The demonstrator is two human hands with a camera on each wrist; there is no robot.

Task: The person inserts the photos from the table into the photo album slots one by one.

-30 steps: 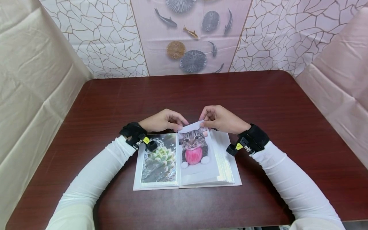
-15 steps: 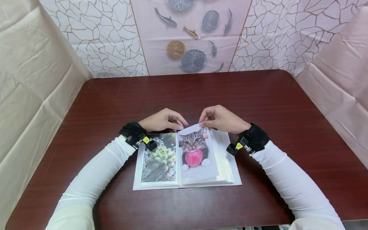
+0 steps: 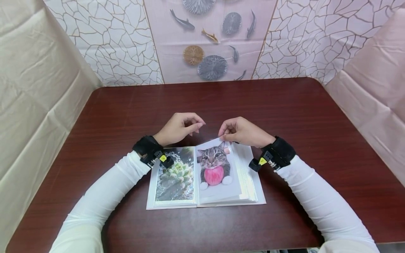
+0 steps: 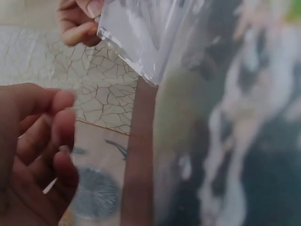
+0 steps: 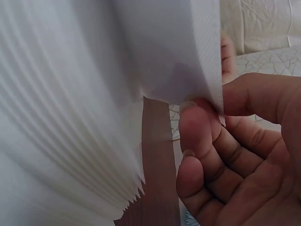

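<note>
An open photo album (image 3: 260,191) lies near the table's front edge. Its left page carries a succulent photo (image 3: 177,174); on the right is a cat photo (image 3: 214,165) with a pink ball. My right hand (image 3: 245,131) pinches the top outer corner of the album page (image 5: 183,47) bearing the cat photo, and that corner is lifted off the pages beneath. Just beyond the album's top edge, my left hand (image 3: 181,128) hovers apart from it. Its fingers are loosely curled, and nothing shows between them in the left wrist view.
The dark red wooden table (image 3: 202,102) extends around the album. A patterned cloth backdrop (image 3: 209,42) hangs behind it, with plain cloth (image 3: 34,88) along the left side. Beneath the lifted page, a thick stack of album pages (image 5: 70,117) fans out.
My left hand has let go of the page's top edge and moved up and slightly left, away from the album. The right hand stays at the corner, still pinching it.
</note>
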